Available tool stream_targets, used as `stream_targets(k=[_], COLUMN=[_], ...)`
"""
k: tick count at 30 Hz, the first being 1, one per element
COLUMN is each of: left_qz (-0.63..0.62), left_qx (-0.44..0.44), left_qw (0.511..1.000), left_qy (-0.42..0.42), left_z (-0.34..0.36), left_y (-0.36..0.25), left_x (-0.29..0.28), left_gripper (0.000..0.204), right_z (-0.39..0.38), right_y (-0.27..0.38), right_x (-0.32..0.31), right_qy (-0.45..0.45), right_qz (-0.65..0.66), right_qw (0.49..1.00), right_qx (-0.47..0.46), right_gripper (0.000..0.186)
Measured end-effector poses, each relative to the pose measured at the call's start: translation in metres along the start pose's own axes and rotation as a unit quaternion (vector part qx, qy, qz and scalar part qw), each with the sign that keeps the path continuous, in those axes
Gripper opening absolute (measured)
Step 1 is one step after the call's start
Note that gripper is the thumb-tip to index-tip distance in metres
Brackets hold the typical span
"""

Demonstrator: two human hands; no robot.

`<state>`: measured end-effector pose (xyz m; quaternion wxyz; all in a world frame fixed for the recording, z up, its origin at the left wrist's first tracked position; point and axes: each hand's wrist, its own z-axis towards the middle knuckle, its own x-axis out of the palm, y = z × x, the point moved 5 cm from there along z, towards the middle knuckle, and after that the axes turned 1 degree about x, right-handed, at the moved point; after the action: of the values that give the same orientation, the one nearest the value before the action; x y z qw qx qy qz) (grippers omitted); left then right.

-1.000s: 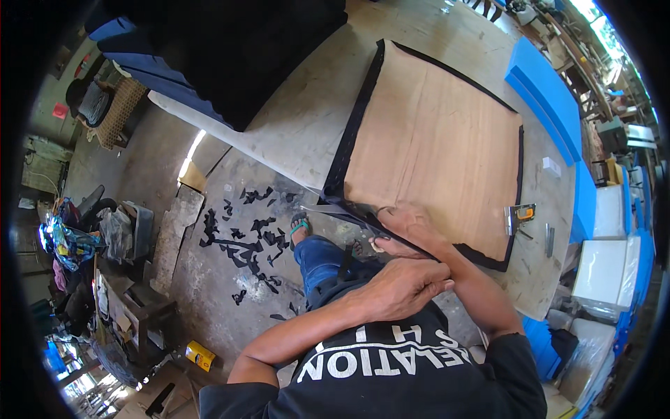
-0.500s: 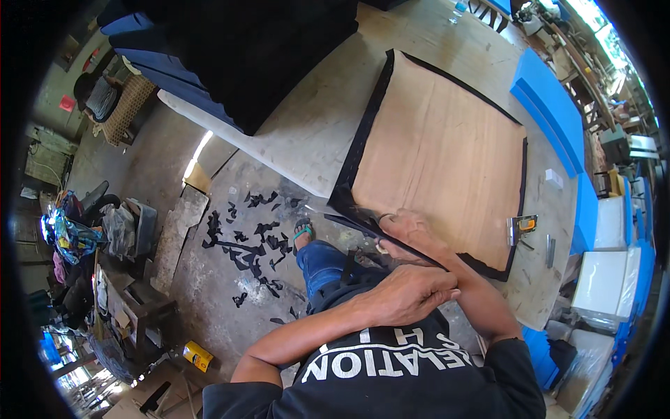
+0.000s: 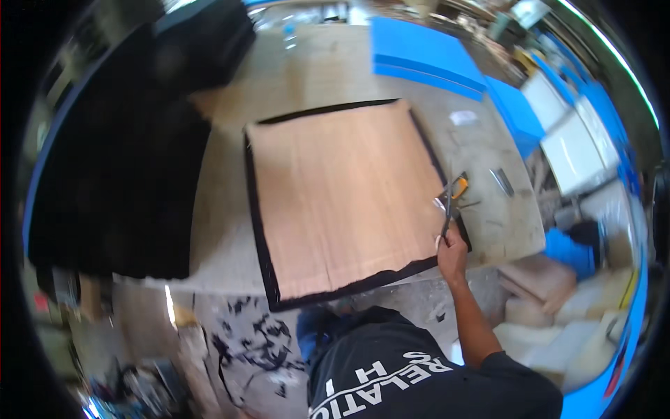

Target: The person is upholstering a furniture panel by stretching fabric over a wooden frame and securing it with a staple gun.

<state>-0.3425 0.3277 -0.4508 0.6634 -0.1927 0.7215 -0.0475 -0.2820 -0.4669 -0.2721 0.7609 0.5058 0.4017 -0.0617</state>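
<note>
My right hand is closed on a pair of scissors, whose blades point away from me over the board's right edge. Just beyond that edge lies a staple gun with orange on it, partly overlapped by the scissors. The square wooden board lies flat near the table's front edge, pale brown, with black fabric folded over its borders. Along the near border the fabric edge looks uneven. My left hand is out of view.
A large black cloth pile covers the table's left side. Blue foam blocks stand at the far right. A strip of staples lies on the table. Black scraps litter the floor, and a clear bottle stands at the back.
My right hand has moved from the board's near-left corner to its right edge with the scissors. My left hand has left the view. The view has turned, and the board's near side now shows fully.
</note>
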Motion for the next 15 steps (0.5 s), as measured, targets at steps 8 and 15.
stream_targets(k=[8, 15], left_qz=[-0.359, -0.445], left_qx=[-0.142, -0.081], left_qw=[0.795, 0.75], left_qy=[0.468, 0.483], left_z=[0.027, 0.053], left_y=[-0.173, -0.375], left_x=[0.111, 0.086], left_gripper=[0.062, 0.065], right_z=[0.048, 0.184], right_y=[-0.161, -0.189], right_x=[-0.068, -0.113], right_qy=[-0.055, 0.115], right_qz=[0.056, -0.406], right_qw=[0.97, 0.897], right_qx=[0.232, 0.132], right_gripper=[0.034, 0.023])
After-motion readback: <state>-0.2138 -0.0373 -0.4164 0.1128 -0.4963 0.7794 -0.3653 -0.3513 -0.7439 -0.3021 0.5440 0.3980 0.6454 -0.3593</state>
